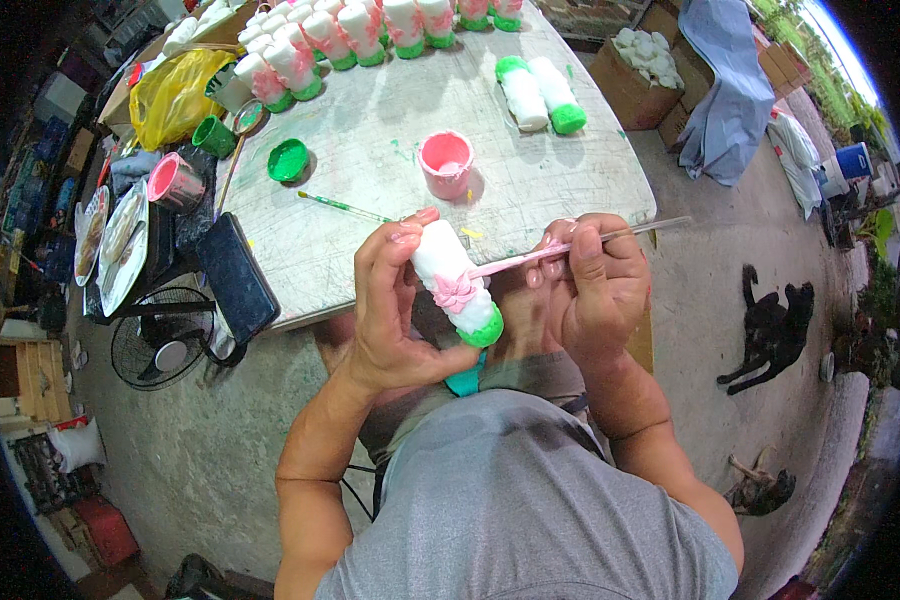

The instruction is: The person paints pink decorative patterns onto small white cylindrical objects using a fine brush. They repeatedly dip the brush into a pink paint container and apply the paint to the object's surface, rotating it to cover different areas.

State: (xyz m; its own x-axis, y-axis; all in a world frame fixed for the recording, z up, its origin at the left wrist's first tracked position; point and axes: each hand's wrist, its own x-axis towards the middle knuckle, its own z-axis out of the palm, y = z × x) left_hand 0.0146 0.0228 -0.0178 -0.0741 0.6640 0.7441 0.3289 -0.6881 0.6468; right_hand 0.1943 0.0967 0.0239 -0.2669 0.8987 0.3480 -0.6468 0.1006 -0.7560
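My left hand (388, 295) grips a white candle-like cylinder (438, 250) by its two ends, tilted in front of the table edge. Its lower end is painted green, and a raised flower on its side is pink. In my right hand (598, 285) is a thin paintbrush (530, 258), closed between the fingers; its pink-coated tip touches or nearly touches the flower. Beyond my hands stands a pink paint cup (446, 165). A green paint lid or dish (288, 160) and another thin brush (345, 207) lie to the left on the tabletop.
Rows of pink, white and green cylinders (345, 35) fill the table's (370, 110) far side; two white-and-green ones (535, 95) lie at right. A phone or tablet (238, 275) lies at the left edge, above a fan (165, 340). A black dog (775, 325) lies on the floor.
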